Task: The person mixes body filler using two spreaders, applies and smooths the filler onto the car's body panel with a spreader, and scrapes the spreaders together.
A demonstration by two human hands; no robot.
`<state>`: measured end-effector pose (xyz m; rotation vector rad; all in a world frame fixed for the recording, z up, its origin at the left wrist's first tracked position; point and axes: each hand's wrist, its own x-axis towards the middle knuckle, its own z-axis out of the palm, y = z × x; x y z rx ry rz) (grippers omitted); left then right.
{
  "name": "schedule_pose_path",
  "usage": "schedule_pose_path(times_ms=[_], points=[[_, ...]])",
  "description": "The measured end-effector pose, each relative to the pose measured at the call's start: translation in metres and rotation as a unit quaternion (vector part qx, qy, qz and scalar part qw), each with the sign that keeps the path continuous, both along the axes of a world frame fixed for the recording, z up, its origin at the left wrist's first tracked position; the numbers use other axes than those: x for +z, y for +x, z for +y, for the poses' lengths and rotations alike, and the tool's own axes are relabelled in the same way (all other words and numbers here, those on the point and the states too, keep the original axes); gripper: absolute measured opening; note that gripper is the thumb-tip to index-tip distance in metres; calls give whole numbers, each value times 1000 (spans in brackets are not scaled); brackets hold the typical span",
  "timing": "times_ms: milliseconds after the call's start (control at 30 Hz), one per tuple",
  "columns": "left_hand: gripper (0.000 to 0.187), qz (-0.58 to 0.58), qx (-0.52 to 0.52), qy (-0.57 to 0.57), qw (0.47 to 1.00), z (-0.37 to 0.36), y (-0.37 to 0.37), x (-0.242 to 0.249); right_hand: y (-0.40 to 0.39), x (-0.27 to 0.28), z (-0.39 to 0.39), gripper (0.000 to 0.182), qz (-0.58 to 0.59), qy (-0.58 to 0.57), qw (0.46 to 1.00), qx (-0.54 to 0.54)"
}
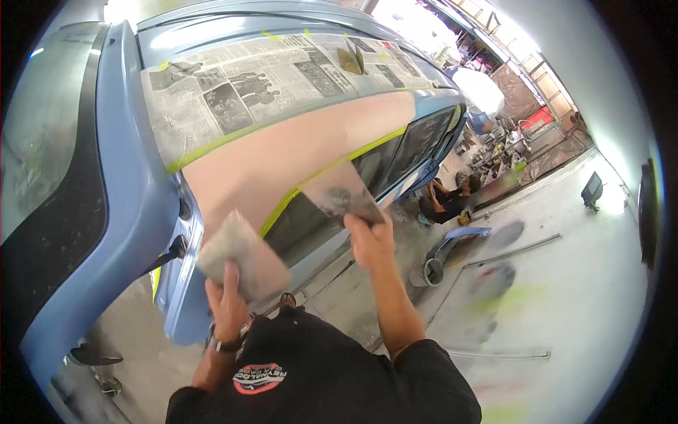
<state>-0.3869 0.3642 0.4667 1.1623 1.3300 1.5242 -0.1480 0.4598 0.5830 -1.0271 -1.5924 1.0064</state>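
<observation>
My left hand (227, 304), a watch at its wrist, pinches a flat putty board (244, 258) with the thumb on top; it is pale grey-pink and blurred by motion. My right hand (371, 237) grips the lower end of a thin, smudged putty spreader (341, 192), whose far end overlaps the green-taped edge above the side window. Both flat tools are in front of a blue car (123, 141). Its upper side carries a smooth pink coated strip (282, 145), bordered by green masking tape (233, 136) and newspaper (261, 88).
A folded brown sheet (350, 61) rests on the newspaper. The car's door (185, 297) stands ajar at left. Beyond the car, another person (448, 201) crouches near a cluttered bench. A bucket (427, 273) and a blue curved panel (459, 237) are on the floor.
</observation>
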Motion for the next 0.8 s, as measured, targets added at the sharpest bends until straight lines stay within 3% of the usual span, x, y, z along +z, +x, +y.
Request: schedule_pose_path(times_ms=[33,67,133,267,367,500,567,667,800], points=[[33,38,8,0,999,11,10,10,-1,2,-12,59,23,14,999,26],[33,76,17,0,997,23,20,19,-4,12,-21,59,-25,60,996,66],[33,-95,37,39,994,55,49,38,-10,32,-41,58,-118,148,971,144],[28,-263,-11,43,964,80,63,51,51,15,-16,61,-436,265,858,53],[21,-409,-40,59,910,86,89,101,87,4,-12,57,-439,284,852,21],[23,-227,-92,98,965,88,114,116,88,47,-18,49,-417,356,832,-82],[25,-175,-91,108,974,86,134,133,91,41,-17,47,-439,359,821,-62],[25,-163,-102,38,981,98,144,118,95,27,-20,46,-458,358,813,-4],[31,-7,-6,48,999,116,132,108,109,10,-20,46,-476,311,818,89]])
